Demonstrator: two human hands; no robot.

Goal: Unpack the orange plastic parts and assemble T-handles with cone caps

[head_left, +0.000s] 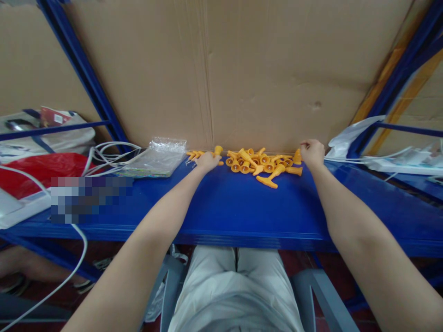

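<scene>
My left hand [206, 161] reaches to the back of the table, fingers closed around a yellow-orange corkscrew piece [218, 150], partly hidden by the hand. Just left of it lie several corkscrew handles [194, 154] with bare metal spirals [189, 162]. At the right end of the pile, my right hand [312, 153] is curled, its fingertips pinched at a cone-shaped corkscrew sleeve [297, 157]. Between the hands is a heap of yellow-orange corkscrews and hollow sleeves [245, 167]. In front of the heap lies one corkscrew with a T-shaped handle [267, 181].
The blue table [256, 212] backs onto a cardboard wall [242, 78] between blue metal posts. Clear plastic bags [155, 159], white cables [104, 152] and a red bag [44, 170] lie left. White plastic [349, 138] is at right. A person's leg [38, 267] shows lower left.
</scene>
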